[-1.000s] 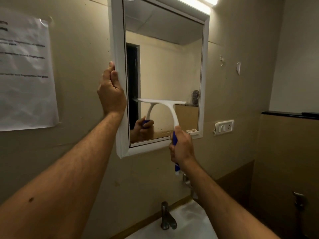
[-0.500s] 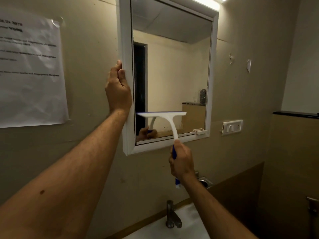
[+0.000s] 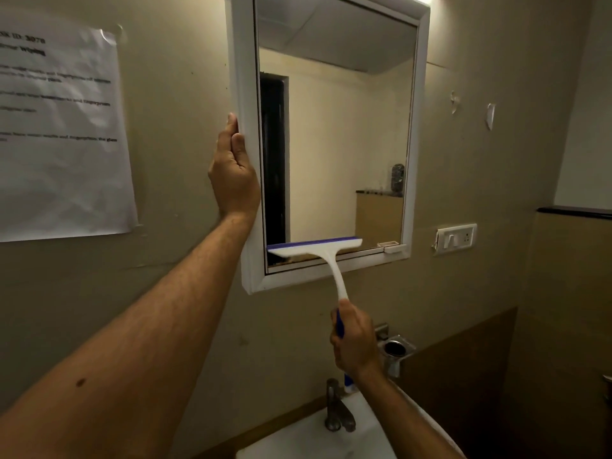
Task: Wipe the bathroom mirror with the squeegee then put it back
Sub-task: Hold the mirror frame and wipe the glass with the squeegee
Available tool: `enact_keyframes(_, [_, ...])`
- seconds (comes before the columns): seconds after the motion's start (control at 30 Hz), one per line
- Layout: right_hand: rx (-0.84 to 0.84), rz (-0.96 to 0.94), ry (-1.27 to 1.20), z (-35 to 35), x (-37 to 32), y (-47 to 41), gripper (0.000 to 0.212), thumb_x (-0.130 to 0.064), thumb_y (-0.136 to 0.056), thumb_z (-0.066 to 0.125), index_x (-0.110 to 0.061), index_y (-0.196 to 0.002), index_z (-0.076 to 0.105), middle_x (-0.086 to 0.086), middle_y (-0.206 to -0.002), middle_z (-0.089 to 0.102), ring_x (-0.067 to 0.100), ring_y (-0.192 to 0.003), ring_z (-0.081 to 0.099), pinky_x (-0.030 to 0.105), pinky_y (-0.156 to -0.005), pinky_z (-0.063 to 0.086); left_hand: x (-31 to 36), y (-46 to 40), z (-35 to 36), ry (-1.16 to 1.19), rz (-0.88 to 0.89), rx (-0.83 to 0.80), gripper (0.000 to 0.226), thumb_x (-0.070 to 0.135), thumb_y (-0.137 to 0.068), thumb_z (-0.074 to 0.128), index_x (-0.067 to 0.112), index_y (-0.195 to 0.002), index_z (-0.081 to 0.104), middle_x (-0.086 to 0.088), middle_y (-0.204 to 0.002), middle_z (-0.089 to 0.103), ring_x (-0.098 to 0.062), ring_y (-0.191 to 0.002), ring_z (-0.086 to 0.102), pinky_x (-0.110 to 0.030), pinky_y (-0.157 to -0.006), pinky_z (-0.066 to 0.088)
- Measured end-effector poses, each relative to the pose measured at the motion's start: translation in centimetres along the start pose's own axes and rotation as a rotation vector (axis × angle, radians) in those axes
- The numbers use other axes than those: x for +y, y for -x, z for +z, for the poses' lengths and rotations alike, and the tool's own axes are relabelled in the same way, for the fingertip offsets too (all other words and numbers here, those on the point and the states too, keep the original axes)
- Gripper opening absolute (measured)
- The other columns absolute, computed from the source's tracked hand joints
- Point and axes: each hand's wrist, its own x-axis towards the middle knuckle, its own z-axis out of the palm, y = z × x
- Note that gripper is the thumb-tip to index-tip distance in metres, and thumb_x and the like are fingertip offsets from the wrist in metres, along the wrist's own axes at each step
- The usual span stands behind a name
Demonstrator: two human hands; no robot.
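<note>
A white-framed mirror hangs on the beige wall. My left hand grips the frame's left edge at mid height. My right hand is closed around the blue grip of a white squeegee, below the mirror. The squeegee's blade, edged in blue, lies level across the bottom left of the glass, just above the lower frame. Its white neck crosses the lower frame down to my fist.
A white sink with a metal tap sits below. A round metal holder is fixed to the wall beside my right hand. A switch plate is right of the mirror, a printed sheet far left.
The squeegee has been drawn down the glass from mid height to the bottom edge, my right hand dropping below the frame. My left hand has stayed on the frame.
</note>
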Motion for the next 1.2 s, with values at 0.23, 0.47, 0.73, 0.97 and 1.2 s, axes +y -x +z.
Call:
enact_keyframes(0.23, [0.025, -0.047, 0.017, 1.1, -5.1, -2.5, 0.039, -0.036, -0.103, 0.035, -0.011, -0.078, 0.051, -0.001, -0.052, 0.04, 0.01, -0.039, 0.033, 0.022, -0.036, 0.028, 0.0, 0.2, -0.5, -0.02, -0.001, -0.042, 0.039, 0.025, -0.103, 0.036, 0.015, -0.14, 0.044, 0.002, -0.139, 0.052, -0.003, -0.119, 0.05, 0.005, -0.088, 0.036])
enact_keyframes(0.47, [0.02, 0.015, -0.001, 1.3, -3.9, -0.7, 0.038, -0.036, -0.103, 0.035, -0.012, -0.077, 0.05, 0.001, -0.054, 0.04, 0.009, -0.039, 0.034, 0.02, -0.036, 0.029, 0.2, 0.4, -0.9, -0.009, 0.006, -0.065, 0.039, 0.024, -0.104, 0.037, 0.015, -0.141, 0.043, 0.001, -0.14, 0.05, -0.01, -0.125, 0.049, 0.01, -0.087, 0.03])
enact_keyframes(0.73, [0.018, 0.087, 0.009, -0.1, 0.1, 1.6, 0.037, -0.032, -0.102, 0.038, -0.013, -0.073, 0.05, 0.0, -0.055, 0.04, 0.01, -0.044, 0.035, 0.02, -0.039, 0.031, 0.4, 0.6, -1.0, -0.018, -0.008, -0.071, 0.038, 0.023, -0.103, 0.037, 0.014, -0.14, 0.045, 0.001, -0.14, 0.05, -0.011, -0.126, 0.049, 0.012, -0.086, 0.027])
enact_keyframes(0.97, [0.018, -0.001, 0.009, 0.5, -3.8, -1.2, 0.037, -0.035, -0.103, 0.037, -0.013, -0.076, 0.05, -0.002, -0.054, 0.041, 0.007, -0.04, 0.034, 0.02, -0.036, 0.03, 0.3, 0.6, -1.2, -0.034, -0.002, -0.085, 0.04, 0.026, -0.104, 0.035, 0.016, -0.142, 0.042, 0.002, -0.139, 0.051, -0.009, -0.123, 0.051, 0.004, -0.088, 0.035])
enact_keyframes(1.2, [0.009, 0.063, -0.01, 0.5, -0.8, 0.9, 0.038, -0.033, -0.103, 0.036, -0.013, -0.074, 0.049, 0.001, -0.055, 0.039, 0.008, -0.04, 0.034, 0.02, -0.036, 0.03, 0.6, 0.5, -1.5, -0.047, -0.012, -0.114, 0.04, 0.024, -0.104, 0.035, 0.016, -0.142, 0.042, 0.002, -0.14, 0.051, -0.01, -0.123, 0.051, 0.012, -0.082, 0.029])
